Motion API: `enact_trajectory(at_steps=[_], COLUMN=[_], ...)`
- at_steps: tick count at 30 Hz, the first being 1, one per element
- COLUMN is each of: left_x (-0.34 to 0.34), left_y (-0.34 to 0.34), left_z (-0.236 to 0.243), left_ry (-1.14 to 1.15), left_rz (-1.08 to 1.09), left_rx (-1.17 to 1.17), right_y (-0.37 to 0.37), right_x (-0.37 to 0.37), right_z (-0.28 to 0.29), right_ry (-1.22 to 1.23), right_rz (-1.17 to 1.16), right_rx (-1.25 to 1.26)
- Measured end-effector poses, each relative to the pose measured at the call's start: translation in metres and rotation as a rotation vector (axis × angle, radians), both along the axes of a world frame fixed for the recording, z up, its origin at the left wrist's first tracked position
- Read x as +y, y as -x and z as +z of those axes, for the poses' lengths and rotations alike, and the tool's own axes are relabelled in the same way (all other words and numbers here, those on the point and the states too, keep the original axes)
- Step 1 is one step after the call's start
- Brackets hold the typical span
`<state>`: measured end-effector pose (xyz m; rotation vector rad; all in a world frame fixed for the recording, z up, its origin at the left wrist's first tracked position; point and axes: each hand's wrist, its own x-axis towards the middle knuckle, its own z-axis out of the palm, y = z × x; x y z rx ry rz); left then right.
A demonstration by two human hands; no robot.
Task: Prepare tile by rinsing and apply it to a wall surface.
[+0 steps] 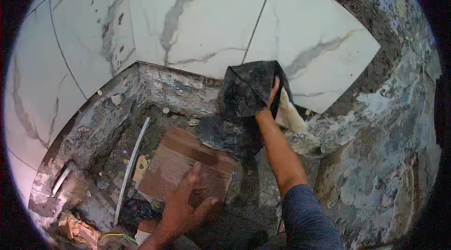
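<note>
My right hand [272, 94] reaches forward to the right side of a black, box-shaped container [246, 88] that stands against the tiled wall. Its fingers lie along the container's edge, gripping it. A pale, cloth-like piece [289, 113] shows just right of the wrist. Lower left, my left hand [188, 203] has its fingers spread and holds nothing. It is over a brown ridged sheet [174, 158]; whether it touches the sheet I cannot tell. Dark, lumpy material [223, 135] lies between the sheet and the container.
White marbled tiles [202, 19] cover the wall ahead, above a strip of rough bare wall [178, 90]. A thin pale strip [132, 170] leans left of the sheet. Crumpled brown paper [77, 231] and a yellow-green wire [115, 236] lie lower left. Rough, patchy wall [376, 179] rises at right.
</note>
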<state>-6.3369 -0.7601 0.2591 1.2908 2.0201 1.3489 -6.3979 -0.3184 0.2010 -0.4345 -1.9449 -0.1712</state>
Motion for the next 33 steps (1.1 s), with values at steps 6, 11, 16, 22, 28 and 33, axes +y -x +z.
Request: enact_trajectory(at_steps=[6, 11, 16, 22, 28, 33], left_x=[-0.003, 0.01, 0.011, 0.017, 0.024, 0.036], left_y=[0.0, -0.011, -0.013, -0.013, -0.014, -0.015], left_z=[-0.007, -0.001, -0.01, -0.011, -0.014, -0.013], left_ry=[-0.124, -0.045, -0.056, -0.009, -0.076, 0.103], left_rz=[0.029, 0.06, 0.062, 0.06, 0.053, -0.017], left_rx=[-0.283, -0.177, -0.181, -0.243, -0.256, -0.145], right_y=[-0.08, -0.152, -0.186, -0.208, -0.235, -0.222], right_x=[-0.053, -0.096, -0.123, -0.136, -0.173, -0.197], right_z=[-0.044, -0.078, -0.085, -0.087, -0.097, -0.108], right_ry=[0.118, 0.222, 0.312, 0.415, 0.524, 0.611], right_rz=[-0.05, -0.063, 0.014, 0.163, 0.259, 0.315], right_rx=[-0.175, -0.306, -0.432, -0.611, -0.774, -0.915])
